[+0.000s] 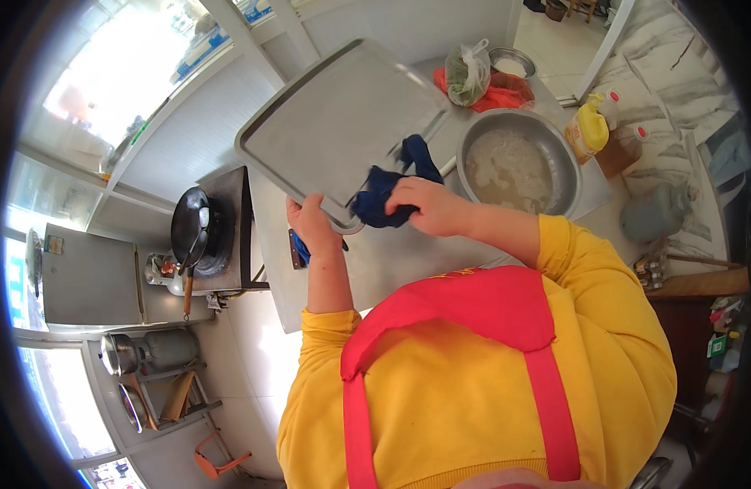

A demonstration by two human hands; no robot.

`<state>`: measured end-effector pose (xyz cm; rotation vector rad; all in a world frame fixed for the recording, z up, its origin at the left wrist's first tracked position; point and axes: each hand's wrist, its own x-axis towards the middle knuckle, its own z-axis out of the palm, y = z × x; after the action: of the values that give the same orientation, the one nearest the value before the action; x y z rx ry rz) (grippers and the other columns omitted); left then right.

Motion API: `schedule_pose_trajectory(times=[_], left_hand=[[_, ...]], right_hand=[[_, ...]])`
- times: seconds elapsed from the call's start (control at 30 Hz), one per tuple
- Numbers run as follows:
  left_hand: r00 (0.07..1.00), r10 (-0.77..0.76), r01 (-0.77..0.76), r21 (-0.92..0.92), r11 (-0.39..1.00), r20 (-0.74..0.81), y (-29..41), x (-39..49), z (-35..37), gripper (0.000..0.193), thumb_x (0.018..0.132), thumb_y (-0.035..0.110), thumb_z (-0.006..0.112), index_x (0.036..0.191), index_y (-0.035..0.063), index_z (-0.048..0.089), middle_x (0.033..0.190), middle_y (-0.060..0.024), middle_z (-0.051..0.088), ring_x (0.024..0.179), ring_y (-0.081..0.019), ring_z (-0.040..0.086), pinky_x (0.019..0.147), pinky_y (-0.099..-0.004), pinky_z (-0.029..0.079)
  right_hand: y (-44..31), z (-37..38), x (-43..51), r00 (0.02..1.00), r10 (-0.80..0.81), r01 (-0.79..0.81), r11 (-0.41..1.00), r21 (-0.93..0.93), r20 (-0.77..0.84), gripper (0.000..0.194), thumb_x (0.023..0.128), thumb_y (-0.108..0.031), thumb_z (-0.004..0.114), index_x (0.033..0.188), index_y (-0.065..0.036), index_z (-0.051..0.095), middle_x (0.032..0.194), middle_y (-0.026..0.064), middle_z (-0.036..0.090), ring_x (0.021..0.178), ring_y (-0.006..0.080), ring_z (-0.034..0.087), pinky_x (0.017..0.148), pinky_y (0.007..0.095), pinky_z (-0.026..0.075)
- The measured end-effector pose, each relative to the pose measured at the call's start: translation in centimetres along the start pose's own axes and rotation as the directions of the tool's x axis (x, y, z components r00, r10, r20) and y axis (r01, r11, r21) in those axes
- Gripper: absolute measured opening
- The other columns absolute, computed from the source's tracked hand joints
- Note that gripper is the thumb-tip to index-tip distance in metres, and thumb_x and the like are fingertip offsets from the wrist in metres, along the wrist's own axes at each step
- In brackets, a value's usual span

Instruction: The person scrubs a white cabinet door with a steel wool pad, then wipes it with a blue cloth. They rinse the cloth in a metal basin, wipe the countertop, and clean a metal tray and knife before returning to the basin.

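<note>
My left hand (314, 223) grips the near left corner of a large rectangular metal tray (345, 116), which is tilted above the metal worktable (375, 269). Bunched in my right hand (427, 205) is a dark blue cloth (381, 195), held against the tray's near edge; part of it hangs loose and is blurred. Beside the tray on the right stands a wide metal basin (514, 165) of cloudy, foamy water. Under my left wrist lie a brown handle (297, 249) and something blue, both partly hidden.
A wok (191, 226) sits by the black stove (231, 229) at the left. Behind the basin are a knotted plastic bag of greens (467, 76), a red bag (503, 91) and a small metal bowl (513, 63). Right of it stand a yellow detergent bottle (588, 129) and a brown-liquid jug (620, 150).
</note>
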<state>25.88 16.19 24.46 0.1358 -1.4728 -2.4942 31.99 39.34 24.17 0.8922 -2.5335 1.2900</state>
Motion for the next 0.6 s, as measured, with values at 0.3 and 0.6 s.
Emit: schedule_pose_trajectory(times=[0.3, 0.6], left_hand=[[0.995, -0.103, 0.098, 0.196, 0.976, 0.015, 1.0, -0.1, -3.9, 0.046, 0.078, -0.004, 0.050, 0.123, -0.0050, 0.057, 0.114, -0.0129, 0.064, 0.103, -0.0234, 0.063, 0.094, -0.0346, 0.048], [0.985, -0.151, 0.131, 0.199, 0.971, 0.085, -1.8, 0.6, -4.2, 0.043, 0.077, -0.003, 0.052, 0.119, -0.0042, 0.059, 0.110, -0.0119, 0.066, 0.101, -0.0215, 0.063, 0.091, -0.0322, 0.048]], right_hand=[[5.0, -2.6, -2.8, 0.852, 0.281, -0.238, 0.959, 0.152, -0.441, 0.046, 0.077, 0.004, 0.057, 0.121, -0.007, 0.065, 0.117, 0.0114, 0.064, 0.115, 0.0265, 0.060, 0.101, 0.0329, 0.045], [5.1, 0.5, -2.6, 0.932, 0.314, -0.336, 0.936, 0.103, 0.183, 0.040, 0.071, 0.001, 0.056, 0.110, -0.006, 0.065, 0.113, 0.0118, 0.063, 0.112, 0.0298, 0.060, 0.099, 0.0359, 0.046]])
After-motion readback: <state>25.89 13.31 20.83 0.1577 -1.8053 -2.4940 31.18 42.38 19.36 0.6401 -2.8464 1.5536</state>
